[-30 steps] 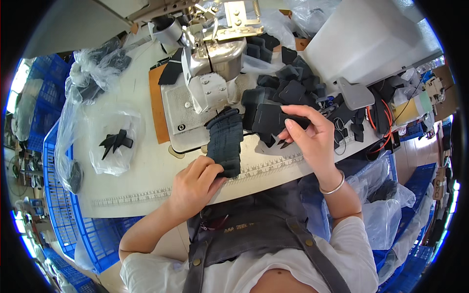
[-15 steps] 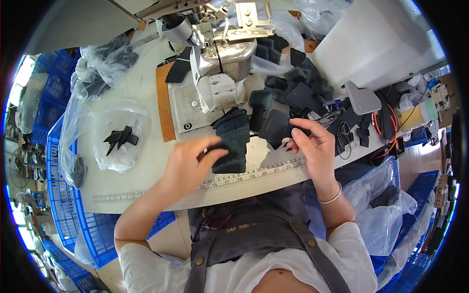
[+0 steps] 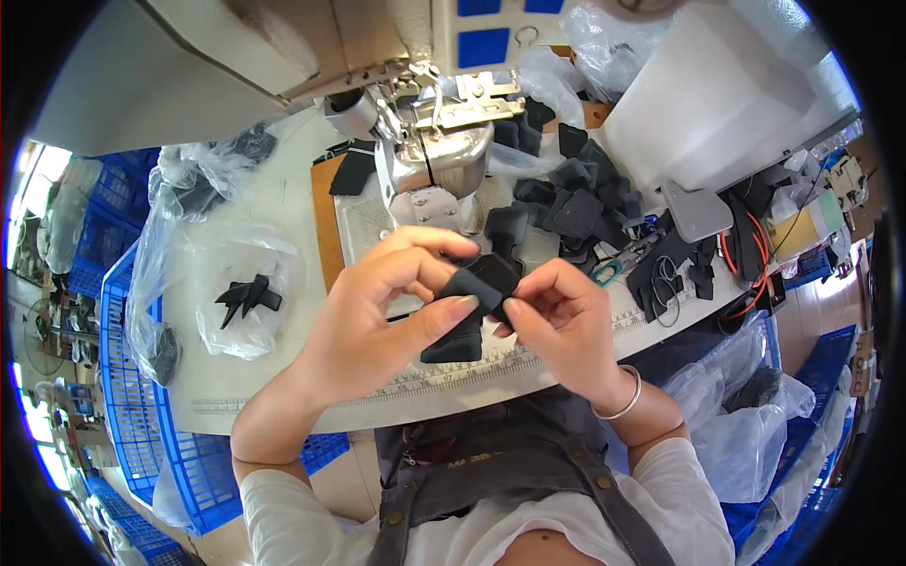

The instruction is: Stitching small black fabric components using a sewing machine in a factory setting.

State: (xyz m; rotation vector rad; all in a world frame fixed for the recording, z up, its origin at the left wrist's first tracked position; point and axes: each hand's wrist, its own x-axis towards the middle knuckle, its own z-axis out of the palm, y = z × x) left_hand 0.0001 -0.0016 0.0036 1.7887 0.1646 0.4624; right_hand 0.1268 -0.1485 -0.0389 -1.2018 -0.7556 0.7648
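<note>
In front of the sewing machine [image 3: 436,156], both my hands are close together over the table. My left hand [image 3: 377,307] pinches a dark grey fabric piece [image 3: 469,288] between thumb and fingers. My right hand [image 3: 564,316] has its thumb and fingertips closed on a black fabric piece [image 3: 497,271]. The two pieces overlap or touch between my hands; their exact join is hidden by fingers. Below them lies a stack of dark fabric pieces [image 3: 453,349], partly covered by my left hand.
Loose dark fabric pieces [image 3: 578,212] are heaped right of the machine. A ruler strip [image 3: 396,387] runs along the table's front edge. Black strips [image 3: 249,298] lie on a clear plastic bag at left. Teal-handled scissors [image 3: 606,274] and cables lie at right. Blue crates [image 3: 179,462] flank the table.
My left hand has come away from the stack with a dark grey piece and moved right. My right hand has brought its black piece left, so the two meet. The view has shifted slightly.
</note>
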